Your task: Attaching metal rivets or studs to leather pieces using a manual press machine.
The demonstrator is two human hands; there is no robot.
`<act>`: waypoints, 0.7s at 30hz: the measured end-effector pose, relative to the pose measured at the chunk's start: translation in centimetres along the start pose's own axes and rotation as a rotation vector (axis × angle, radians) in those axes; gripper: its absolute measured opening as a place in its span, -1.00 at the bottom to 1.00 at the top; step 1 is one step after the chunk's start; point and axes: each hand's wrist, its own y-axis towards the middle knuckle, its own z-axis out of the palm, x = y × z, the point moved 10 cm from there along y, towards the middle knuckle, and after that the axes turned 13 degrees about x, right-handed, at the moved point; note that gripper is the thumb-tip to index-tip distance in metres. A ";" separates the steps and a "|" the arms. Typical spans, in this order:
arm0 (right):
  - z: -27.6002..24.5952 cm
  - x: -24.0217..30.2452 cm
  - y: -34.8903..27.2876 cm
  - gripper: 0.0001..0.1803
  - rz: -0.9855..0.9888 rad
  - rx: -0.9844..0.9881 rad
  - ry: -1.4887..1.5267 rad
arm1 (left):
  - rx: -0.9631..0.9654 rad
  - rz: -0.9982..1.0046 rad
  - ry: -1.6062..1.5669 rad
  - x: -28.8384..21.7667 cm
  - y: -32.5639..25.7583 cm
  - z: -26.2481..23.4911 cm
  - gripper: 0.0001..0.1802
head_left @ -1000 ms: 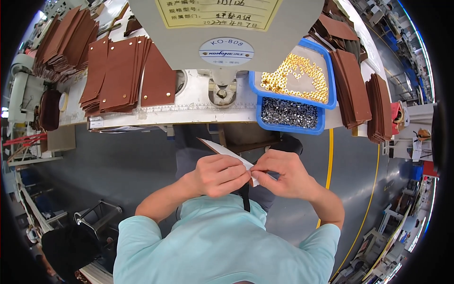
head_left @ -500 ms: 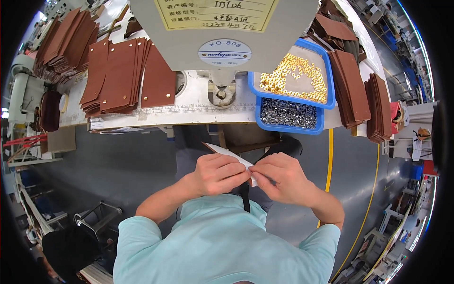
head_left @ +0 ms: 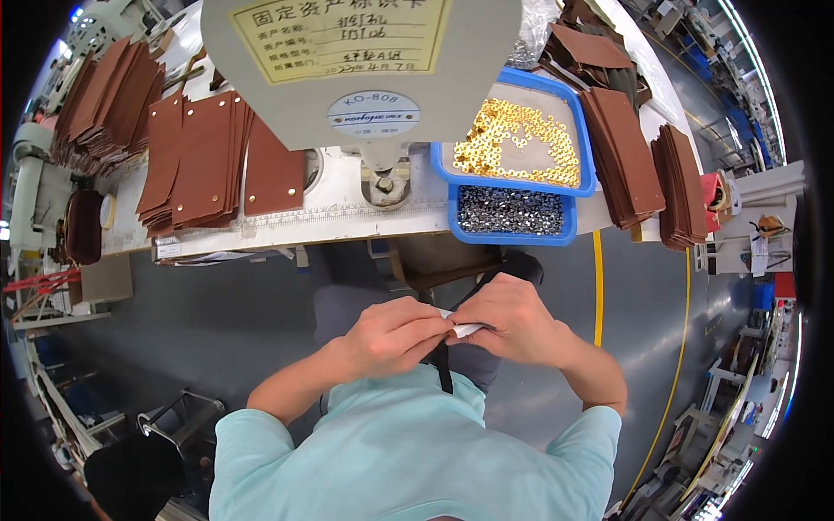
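Note:
In front of my shirt, off the near edge of the table, my two hands meet around a small bent piece of material with a white face (head_left: 469, 330). My left hand (head_left: 391, 337) grips one side, fingers curled over it. Pinching the other side is my right hand (head_left: 512, 321), its thumb and fingers close to the left fingertips. Most of the piece is hidden by the fingers. Beyond the hands stands a pale grey press machine (head_left: 365, 52), its metal die (head_left: 382, 187) over the white table.
Brown leather panels with snaps (head_left: 208, 143) lie left of the press. On its right, a blue tray of gold-coloured rings (head_left: 589, 174) overlaps a blue tray of dark metal parts (head_left: 512, 240). More brown strips (head_left: 621, 161) are stacked farther right. A stool frame (head_left: 182, 417) stands lower left.
The piece was a longer white wedge with a brown edge sticking out past my left hand; now it is bent and mostly covered. My view has shifted, so the table appears farther left.

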 end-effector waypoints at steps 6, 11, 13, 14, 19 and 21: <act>0.2 1.6 0.1 -0.76 -0.119 -0.122 -0.271 | 0.073 -0.235 -0.147 1.6 1.5 0.1 -0.48; 0.6 1.7 0.1 -0.71 -0.171 -0.183 -0.293 | 0.182 -0.231 0.023 2.2 1.1 1.7 -0.26; 0.2 1.4 0.2 -0.74 -0.150 -0.203 -0.286 | 0.178 -0.223 -0.002 2.5 1.2 1.6 -0.30; 0.2 0.8 1.1 -0.73 -0.115 -0.100 -0.237 | 0.202 -0.281 0.053 3.2 0.9 1.7 -0.35; -8.8 -10.6 1.8 -0.79 0.471 -0.266 -0.032 | 0.162 -0.469 0.081 4.5 0.7 -0.1 -0.44; -13.0 -16.0 1.2 -0.79 0.595 -0.395 -0.191 | 0.165 -0.502 0.060 4.4 0.8 -0.4 -0.44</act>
